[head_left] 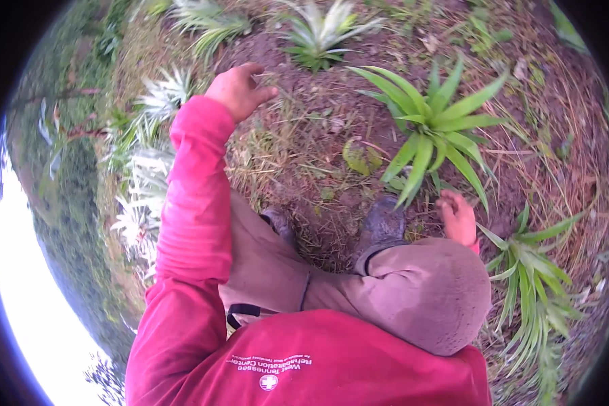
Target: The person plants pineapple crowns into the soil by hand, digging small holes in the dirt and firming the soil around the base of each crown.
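My left hand [241,92] reaches out over grassy soil at the upper left, its fingers apart and nothing in it. In front of my boots grows a broad-leaved green rosette plant, like a pineapple plant [429,124]. Just below its lower leaves, beside my bent knee, is my right hand [455,215]; its fingers are partly curled and I see nothing held in it. A yellowish leaf [358,156] lies on the ground left of the plant.
More spiky rosette plants stand at the top [318,43], along the left [147,177] and at the lower right [528,274]. My boots [384,223] rest on soil strewn with dry grass. A wooded slope [76,213] drops away at the far left.
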